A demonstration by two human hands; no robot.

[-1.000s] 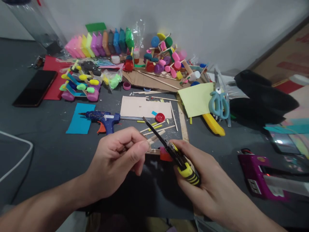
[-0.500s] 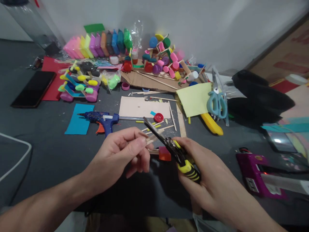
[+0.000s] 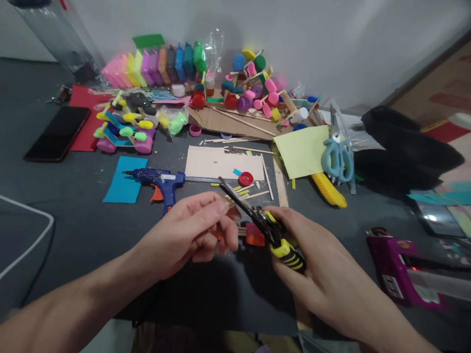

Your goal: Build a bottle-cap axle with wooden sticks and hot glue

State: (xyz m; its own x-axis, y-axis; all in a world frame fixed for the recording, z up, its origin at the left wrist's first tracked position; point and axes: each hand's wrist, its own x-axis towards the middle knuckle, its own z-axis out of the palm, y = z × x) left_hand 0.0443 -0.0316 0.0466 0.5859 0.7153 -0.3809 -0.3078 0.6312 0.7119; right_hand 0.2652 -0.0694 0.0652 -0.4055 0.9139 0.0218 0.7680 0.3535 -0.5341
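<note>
My left hand [image 3: 206, 225] pinches a small piece of wooden craft stick [image 3: 232, 205] between thumb and forefinger, most of it hidden by the fingers. My right hand [image 3: 312, 260] is wrapped around yellow-and-black handled snips [image 3: 272, 230]. Their long dark blades point up and left, beside the left fingertips. Whether the blades touch the stick I cannot tell. Below and behind them lies a red-orange block [image 3: 254, 234] with thin sticks at its left side, partly covered by my left hand.
A blue glue gun [image 3: 162, 180] rests on blue paper. A red cap [image 3: 246, 179] and wooden scraps lie by pale card [image 3: 206, 162]. To the right are scissors [image 3: 336, 157], a yellow cutter [image 3: 329, 191] and a purple device [image 3: 397, 269]. Toy cars [image 3: 125, 132] stand left.
Less of the craft stick shows in my left hand now, and its fingers have turned and curled slightly. The snips have hardly moved. The whole view has shifted a little.
</note>
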